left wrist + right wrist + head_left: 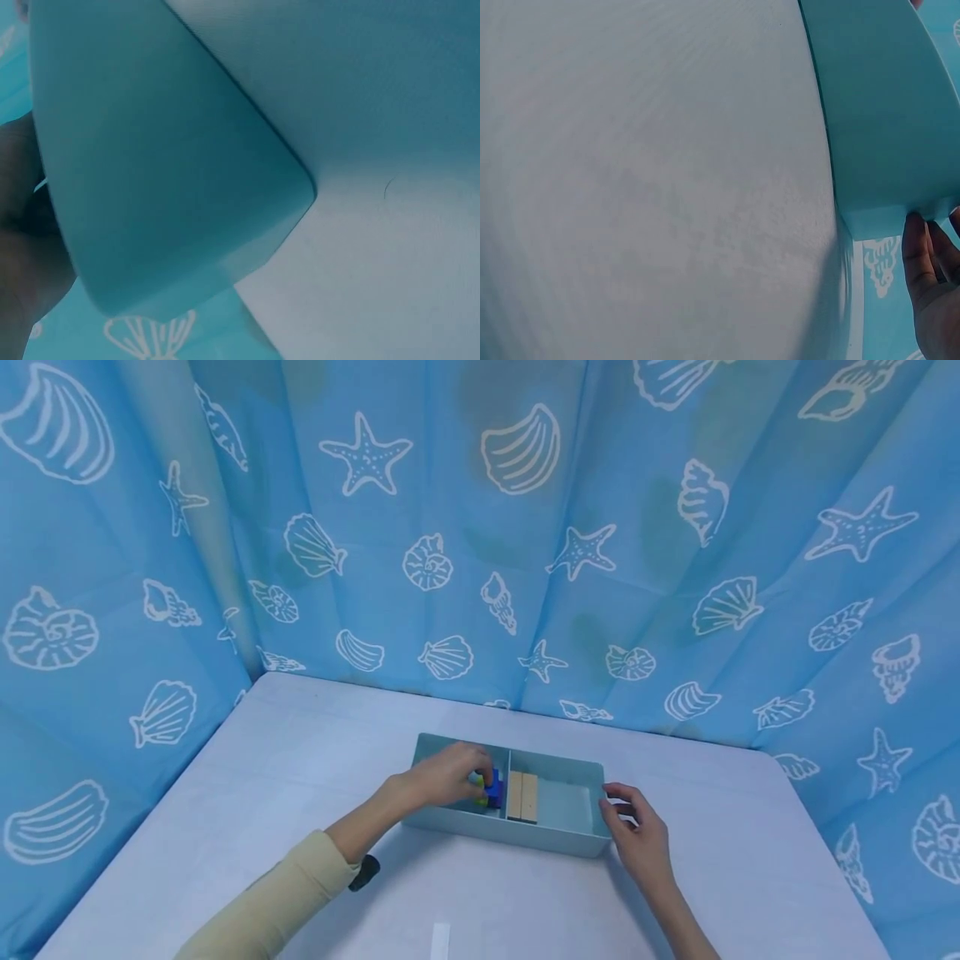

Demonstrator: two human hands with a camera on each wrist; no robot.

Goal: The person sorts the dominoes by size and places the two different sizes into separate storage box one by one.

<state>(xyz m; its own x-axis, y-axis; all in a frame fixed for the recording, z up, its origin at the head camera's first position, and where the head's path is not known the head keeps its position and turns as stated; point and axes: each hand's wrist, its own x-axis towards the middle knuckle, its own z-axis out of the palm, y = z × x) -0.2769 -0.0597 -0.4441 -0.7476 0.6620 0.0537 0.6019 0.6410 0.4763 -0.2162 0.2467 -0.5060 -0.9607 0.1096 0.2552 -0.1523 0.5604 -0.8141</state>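
Note:
A grey-green two-compartment tray [517,835] lies across the table. My left hand [450,772] reaches into its left compartment and pinches a blue block [494,788] beside the divider. Something yellow-green [481,783] shows by the fingertips; its shape is mostly hidden. Two pale wooden blocks [528,797] lie side by side against the divider in the right compartment. At the tray's right end, my right hand [641,839] rests its fingertips on the end wall, also seen in the right wrist view. In the left wrist view, the tray's side wall [172,165] hides the held block.
A white table [540,902] carries the tray. Blue curtains [465,593] with shell and starfish prints hang behind it and at both sides. A small white strip [441,939] lies at the near edge. Something black [365,872] shows beneath my left wrist.

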